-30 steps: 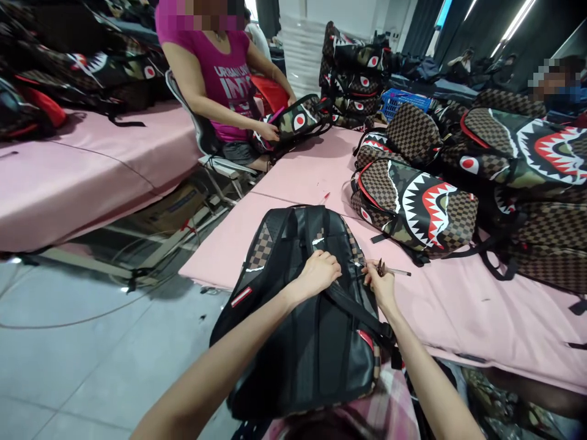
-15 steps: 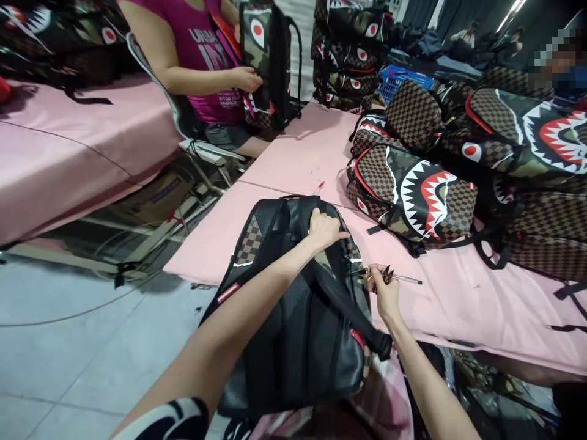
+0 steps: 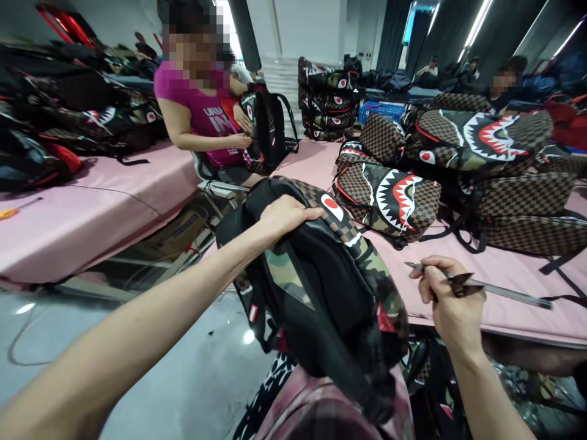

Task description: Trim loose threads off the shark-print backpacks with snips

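Observation:
A black backpack (image 3: 337, 284) with checkered and camouflage side panels and a red-and-white eye stands tilted in front of me, over my lap at the table edge. My left hand (image 3: 287, 217) is closed on its upper edge, thumb stretched along the side toward the eye. To the right of the bag, apart from it, my right hand (image 3: 452, 299) is closed round a clear-barrelled pen (image 3: 518, 294), whose tip points left. Dark pointed blades (image 3: 468, 283), like those of thread snips, stick out of the same hand; their handles are hidden.
A pink-covered table (image 3: 499, 308) carries a shark-mouth backpack (image 3: 389, 198) and more piled bags at right. Further back are stacked backpacks (image 3: 328, 101) and a blue crate (image 3: 380, 112). A co-worker (image 3: 202, 122) sits at left, handling another backpack (image 3: 270, 131). Bags cover a second table (image 3: 105, 183).
The backpack has turned and tilted, bringing its eye side into view. My right hand has moved from the bag's side out to the right, pen and blades still in it. My view has lifted.

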A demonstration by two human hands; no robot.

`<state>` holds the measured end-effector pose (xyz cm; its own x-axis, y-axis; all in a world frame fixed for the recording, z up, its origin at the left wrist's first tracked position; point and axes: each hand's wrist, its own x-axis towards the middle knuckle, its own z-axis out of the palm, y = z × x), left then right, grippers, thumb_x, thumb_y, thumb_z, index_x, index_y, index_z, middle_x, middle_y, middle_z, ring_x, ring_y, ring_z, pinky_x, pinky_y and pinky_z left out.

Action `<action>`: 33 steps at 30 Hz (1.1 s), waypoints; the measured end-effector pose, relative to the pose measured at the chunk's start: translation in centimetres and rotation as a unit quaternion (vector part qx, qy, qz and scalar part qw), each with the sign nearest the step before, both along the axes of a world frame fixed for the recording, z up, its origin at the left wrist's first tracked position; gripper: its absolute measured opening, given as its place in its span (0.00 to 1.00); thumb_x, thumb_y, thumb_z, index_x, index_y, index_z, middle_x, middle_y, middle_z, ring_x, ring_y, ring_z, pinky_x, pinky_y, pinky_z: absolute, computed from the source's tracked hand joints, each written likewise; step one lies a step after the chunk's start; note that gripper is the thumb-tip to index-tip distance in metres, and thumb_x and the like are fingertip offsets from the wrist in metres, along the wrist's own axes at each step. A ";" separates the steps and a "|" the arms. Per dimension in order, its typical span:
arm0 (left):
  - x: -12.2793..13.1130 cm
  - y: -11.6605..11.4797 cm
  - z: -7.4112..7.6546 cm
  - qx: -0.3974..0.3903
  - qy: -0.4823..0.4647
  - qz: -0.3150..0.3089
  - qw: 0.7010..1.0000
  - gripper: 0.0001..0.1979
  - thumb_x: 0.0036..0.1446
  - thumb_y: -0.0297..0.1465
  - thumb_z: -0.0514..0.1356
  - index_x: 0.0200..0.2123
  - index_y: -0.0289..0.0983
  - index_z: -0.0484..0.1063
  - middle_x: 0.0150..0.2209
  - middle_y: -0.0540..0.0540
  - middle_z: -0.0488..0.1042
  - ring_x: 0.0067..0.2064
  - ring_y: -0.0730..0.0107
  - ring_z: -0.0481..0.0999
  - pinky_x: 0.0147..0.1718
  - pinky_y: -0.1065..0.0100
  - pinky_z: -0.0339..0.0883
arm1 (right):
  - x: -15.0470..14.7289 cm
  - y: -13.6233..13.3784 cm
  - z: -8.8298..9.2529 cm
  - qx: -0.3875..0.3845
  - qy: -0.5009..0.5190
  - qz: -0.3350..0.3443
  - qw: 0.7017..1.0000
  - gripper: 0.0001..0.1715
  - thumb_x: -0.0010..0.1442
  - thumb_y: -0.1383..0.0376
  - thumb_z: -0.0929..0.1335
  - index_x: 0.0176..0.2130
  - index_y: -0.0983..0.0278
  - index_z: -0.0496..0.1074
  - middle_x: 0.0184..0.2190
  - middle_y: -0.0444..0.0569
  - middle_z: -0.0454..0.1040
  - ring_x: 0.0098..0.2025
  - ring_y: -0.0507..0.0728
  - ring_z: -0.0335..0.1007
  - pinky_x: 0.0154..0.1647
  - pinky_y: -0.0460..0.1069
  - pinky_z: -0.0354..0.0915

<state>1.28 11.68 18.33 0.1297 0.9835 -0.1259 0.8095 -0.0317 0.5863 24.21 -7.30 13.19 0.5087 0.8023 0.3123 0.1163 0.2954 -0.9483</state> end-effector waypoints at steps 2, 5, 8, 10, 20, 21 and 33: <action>0.7 -2.0 -1.0 -0.018 0.057 -0.028 0.998 0.24 0.43 0.54 0.57 0.25 0.38 0.74 0.24 0.44 0.75 0.32 0.56 0.75 0.27 0.65 0.63 | 0.0 -1.4 -0.2 0.015 -0.018 -0.031 0.999 0.07 0.55 0.61 0.67 0.34 0.62 0.69 0.25 0.45 0.72 0.16 0.47 0.55 0.15 0.45 0.52; 1.8 -3.8 -3.7 -0.069 0.103 -0.035 0.992 0.24 0.45 0.53 0.55 0.30 0.38 0.74 0.33 0.42 0.78 0.40 0.52 0.75 0.34 0.62 0.66 | -1.2 -2.2 -3.5 -0.029 -0.068 -0.043 0.996 0.08 0.56 0.60 0.66 0.34 0.61 0.70 0.23 0.43 0.70 0.16 0.48 0.56 0.16 0.45 0.53; 2.4 -3.6 -5.6 -0.076 0.100 -0.013 0.992 0.26 0.47 0.53 0.54 0.37 0.37 0.74 0.43 0.39 0.76 0.46 0.51 0.73 0.41 0.60 0.65 | -2.8 -1.4 -8.0 -0.080 -0.150 -0.044 0.984 0.09 0.56 0.59 0.66 0.32 0.61 0.71 0.20 0.42 0.68 0.20 0.50 0.61 0.20 0.46 0.57; 2.8 -2.6 -6.2 -0.074 0.098 -0.004 0.992 0.27 0.47 0.52 0.54 0.42 0.37 0.72 0.48 0.37 0.73 0.50 0.50 0.71 0.43 0.59 0.64 | -3.3 -0.6 -10.2 -0.067 -0.196 -0.045 0.977 0.10 0.57 0.59 0.64 0.31 0.62 0.72 0.25 0.45 0.72 0.25 0.52 0.66 0.26 0.48 0.62; 3.5 -0.2 -6.7 -0.076 0.112 0.002 0.991 0.28 0.46 0.53 0.55 0.43 0.39 0.73 0.48 0.40 0.73 0.49 0.49 0.72 0.45 0.58 0.64 | -2.4 3.0 -11.1 -0.043 -0.354 -0.097 0.929 0.12 0.59 0.58 0.63 0.36 0.63 0.70 0.31 0.50 0.74 0.30 0.55 0.70 0.32 0.49 0.65; 3.5 -0.2 -6.8 -0.073 0.114 -0.001 0.991 0.29 0.46 0.53 0.54 0.43 0.40 0.73 0.48 0.40 0.73 0.49 0.49 0.72 0.45 0.58 0.64 | -2.5 3.4 -11.2 -0.030 -0.369 -0.084 0.925 0.11 0.59 0.59 0.63 0.37 0.63 0.70 0.31 0.50 0.74 0.31 0.55 0.70 0.33 0.49 0.65; 2.6 1.2 -8.3 -0.066 0.093 -0.017 0.993 0.26 0.48 0.54 0.52 0.37 0.41 0.75 0.44 0.43 0.76 0.47 0.54 0.73 0.43 0.62 0.65 | -2.4 3.6 -12.5 -0.021 -0.373 -0.111 0.921 0.07 0.58 0.61 0.64 0.35 0.62 0.69 0.31 0.49 0.74 0.33 0.55 0.71 0.34 0.50 0.65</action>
